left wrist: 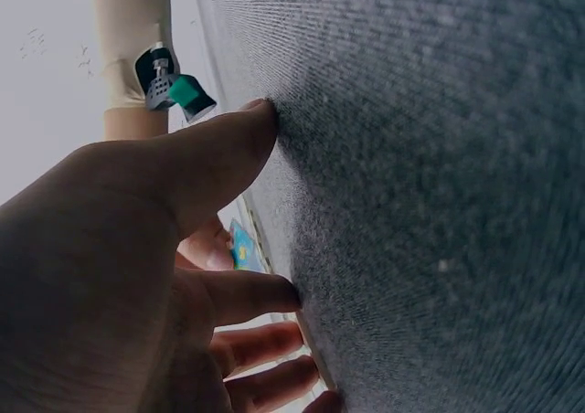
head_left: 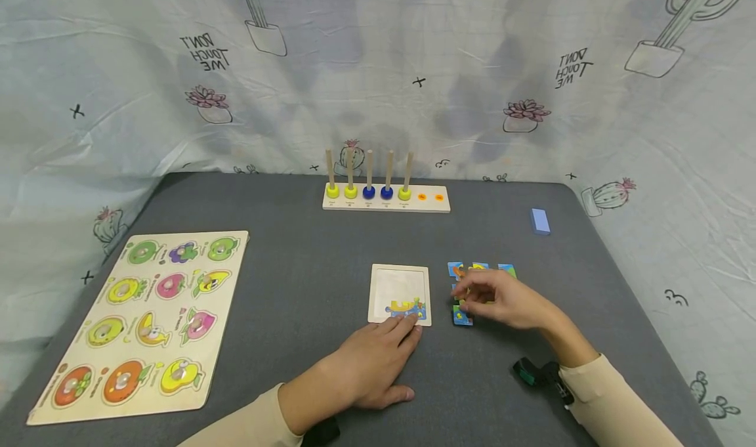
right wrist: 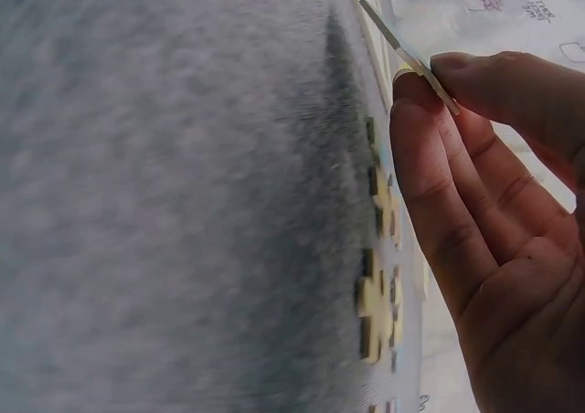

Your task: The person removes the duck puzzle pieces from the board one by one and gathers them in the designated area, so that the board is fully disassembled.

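Observation:
A square wooden puzzle tray (head_left: 376, 294) lies in the middle of the table, with joined yellow and blue jigsaw pieces (head_left: 409, 307) along its near edge. My left hand (head_left: 375, 361) lies with fingers extended, its fingertips on the tray's near rim and its thumb on the cloth. Right of the tray, my right hand (head_left: 502, 299) pinches a thin jigsaw piece (right wrist: 407, 55) between thumb and fingers, raised off the table in the right wrist view. Beneath and around that hand lie several loose jigsaw pieces (head_left: 455, 269), partly hidden by it.
On the left is a large fruit puzzle board (head_left: 195, 296). A peg stand (head_left: 386, 204) with yellow and blue rings stands at the back. A blue block (head_left: 540, 222) lies at the back right. Printed cloth (head_left: 378, 60) hangs behind the grey table (head_left: 295, 270).

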The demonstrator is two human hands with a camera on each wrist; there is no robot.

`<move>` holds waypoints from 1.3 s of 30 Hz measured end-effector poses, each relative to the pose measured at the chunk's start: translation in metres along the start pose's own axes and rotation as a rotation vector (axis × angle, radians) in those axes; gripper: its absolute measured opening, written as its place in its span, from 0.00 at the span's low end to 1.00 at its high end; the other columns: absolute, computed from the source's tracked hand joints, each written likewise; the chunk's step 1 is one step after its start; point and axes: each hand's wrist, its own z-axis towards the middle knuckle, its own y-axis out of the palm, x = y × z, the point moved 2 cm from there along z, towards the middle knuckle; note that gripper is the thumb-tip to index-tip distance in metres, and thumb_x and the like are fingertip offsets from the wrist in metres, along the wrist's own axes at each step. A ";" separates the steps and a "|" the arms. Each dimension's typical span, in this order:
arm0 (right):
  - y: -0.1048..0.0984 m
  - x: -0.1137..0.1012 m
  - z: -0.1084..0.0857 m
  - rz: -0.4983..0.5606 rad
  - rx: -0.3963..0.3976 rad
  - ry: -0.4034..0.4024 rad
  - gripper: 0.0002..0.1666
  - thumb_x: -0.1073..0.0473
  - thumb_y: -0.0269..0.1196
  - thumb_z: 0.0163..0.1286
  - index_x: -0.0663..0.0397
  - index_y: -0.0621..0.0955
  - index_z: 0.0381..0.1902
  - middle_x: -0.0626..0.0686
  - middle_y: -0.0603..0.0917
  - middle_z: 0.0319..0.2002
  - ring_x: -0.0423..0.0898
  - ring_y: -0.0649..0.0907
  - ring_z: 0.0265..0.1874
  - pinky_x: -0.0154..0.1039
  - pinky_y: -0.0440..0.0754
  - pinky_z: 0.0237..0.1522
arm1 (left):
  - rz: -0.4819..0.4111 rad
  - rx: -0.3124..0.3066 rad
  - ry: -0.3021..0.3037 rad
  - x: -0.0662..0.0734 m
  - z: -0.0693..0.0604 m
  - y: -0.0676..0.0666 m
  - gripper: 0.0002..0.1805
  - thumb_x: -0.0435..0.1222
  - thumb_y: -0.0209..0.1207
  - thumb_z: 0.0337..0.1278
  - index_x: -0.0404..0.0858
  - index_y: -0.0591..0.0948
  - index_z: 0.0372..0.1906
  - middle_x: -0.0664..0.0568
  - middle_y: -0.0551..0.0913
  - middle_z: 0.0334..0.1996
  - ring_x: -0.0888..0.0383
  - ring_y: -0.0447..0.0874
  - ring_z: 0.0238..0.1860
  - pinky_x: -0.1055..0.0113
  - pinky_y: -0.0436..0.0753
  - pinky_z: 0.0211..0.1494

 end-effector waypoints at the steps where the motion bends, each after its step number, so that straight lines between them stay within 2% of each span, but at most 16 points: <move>1: 0.001 0.001 -0.001 0.000 -0.002 0.002 0.11 0.71 0.65 0.71 0.61 0.83 0.50 0.59 0.86 0.45 0.48 0.88 0.35 0.39 0.87 0.39 | -0.003 0.000 0.000 0.000 0.000 0.000 0.49 0.68 0.55 0.64 0.40 0.66 0.78 0.48 0.61 0.79 0.53 0.63 0.77 0.62 0.70 0.73; 14: 0.006 0.009 -0.007 0.003 -0.032 0.020 0.12 0.71 0.65 0.71 0.59 0.83 0.51 0.59 0.86 0.47 0.49 0.88 0.40 0.40 0.87 0.41 | -0.018 -0.004 -0.004 0.000 -0.001 0.004 0.49 0.68 0.55 0.64 0.40 0.65 0.79 0.48 0.60 0.79 0.53 0.63 0.77 0.61 0.72 0.72; 20: 0.001 0.006 -0.003 -0.066 -0.061 0.066 0.12 0.67 0.65 0.72 0.55 0.84 0.51 0.55 0.85 0.45 0.47 0.87 0.40 0.40 0.86 0.44 | -0.012 0.000 -0.001 -0.001 -0.001 0.004 0.48 0.67 0.56 0.64 0.42 0.65 0.78 0.48 0.60 0.79 0.53 0.63 0.77 0.60 0.74 0.70; 27: -0.001 0.003 -0.003 -0.081 -0.067 0.093 0.11 0.66 0.66 0.72 0.55 0.84 0.51 0.54 0.86 0.45 0.47 0.86 0.41 0.40 0.86 0.45 | 0.007 0.043 0.021 0.000 0.000 0.004 0.46 0.66 0.57 0.64 0.43 0.67 0.77 0.46 0.62 0.78 0.52 0.63 0.76 0.59 0.73 0.70; 33: 0.000 0.004 -0.005 -0.076 -0.071 0.075 0.12 0.66 0.65 0.73 0.55 0.84 0.52 0.54 0.85 0.45 0.47 0.85 0.40 0.40 0.86 0.45 | -0.023 0.099 0.033 -0.001 0.000 0.006 0.47 0.65 0.59 0.63 0.42 0.65 0.78 0.46 0.59 0.79 0.53 0.63 0.75 0.58 0.75 0.68; 39: 0.000 0.003 -0.005 -0.071 -0.077 0.057 0.12 0.67 0.64 0.74 0.56 0.83 0.53 0.55 0.85 0.45 0.48 0.86 0.42 0.40 0.86 0.45 | 0.000 0.107 0.043 0.004 0.002 0.008 0.46 0.65 0.57 0.64 0.42 0.66 0.78 0.45 0.61 0.79 0.53 0.64 0.75 0.58 0.72 0.70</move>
